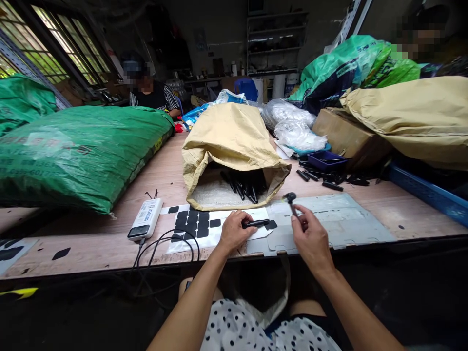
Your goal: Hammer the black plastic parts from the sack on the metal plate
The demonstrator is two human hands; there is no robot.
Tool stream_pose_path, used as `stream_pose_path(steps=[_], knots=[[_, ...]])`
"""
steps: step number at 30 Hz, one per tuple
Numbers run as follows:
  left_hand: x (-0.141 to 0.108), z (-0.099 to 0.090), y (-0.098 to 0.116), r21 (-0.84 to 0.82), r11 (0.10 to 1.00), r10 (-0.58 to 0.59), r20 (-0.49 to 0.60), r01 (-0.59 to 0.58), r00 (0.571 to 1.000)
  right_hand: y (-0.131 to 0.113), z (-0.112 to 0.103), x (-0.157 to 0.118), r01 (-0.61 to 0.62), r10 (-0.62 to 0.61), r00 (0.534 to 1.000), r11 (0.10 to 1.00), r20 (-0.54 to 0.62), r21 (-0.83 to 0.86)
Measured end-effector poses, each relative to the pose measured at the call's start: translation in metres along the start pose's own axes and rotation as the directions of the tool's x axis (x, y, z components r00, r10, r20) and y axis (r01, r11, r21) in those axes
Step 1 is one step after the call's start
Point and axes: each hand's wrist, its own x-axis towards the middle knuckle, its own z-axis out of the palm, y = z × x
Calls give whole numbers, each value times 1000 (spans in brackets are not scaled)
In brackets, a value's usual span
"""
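Note:
My left hand [234, 231] is closed around a slim black pen-shaped piece [259, 223], which lies level and points right over a white sheet [219, 239] with black rounded-square stickers [191, 224]. My right hand [310, 238] grips a small hammer [290, 197] by its handle, its dark head up and a little right of the black piece. A grey plate [343, 214] lies on the table beneath the right hand. Just beyond both hands, a tan woven sack [234, 131] lies with its mouth facing me, several black pen-shaped pieces [244, 185] inside.
A white power bank [146, 219] with black cables stands left. A big green sack [80, 151] fills the left side. At right are loose black pieces [332, 186], a purple tray [326, 159], a cardboard box [347, 136] and a blue crate [427, 190]. Two other people sit farther back.

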Motion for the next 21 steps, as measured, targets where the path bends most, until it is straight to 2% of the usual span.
stream_pose_path(steps=[3,6,9,13,18,21], knots=[[0,0,0,-28,1000,-1,-11,1,1000,-15,8,-29,141,-156,976,985,154,103],[-1,-1,2,-46,999,4,-8,-5,1000,-26,17,-45,239,-249,943,968,222,70],[-1,-2,5,-37,999,-6,4,6,1000,-30,23,-53,292,-280,932,956,231,-19],[0,-1,5,-48,999,-11,-24,10,1000,-29,21,-53,306,-264,926,944,272,-126],[0,2,2,-52,999,-9,-11,8,1000,-26,14,-51,299,-280,947,947,156,-116],[0,2,1,-42,999,-7,-23,6,1000,-22,14,-53,313,-283,941,937,187,-156]])
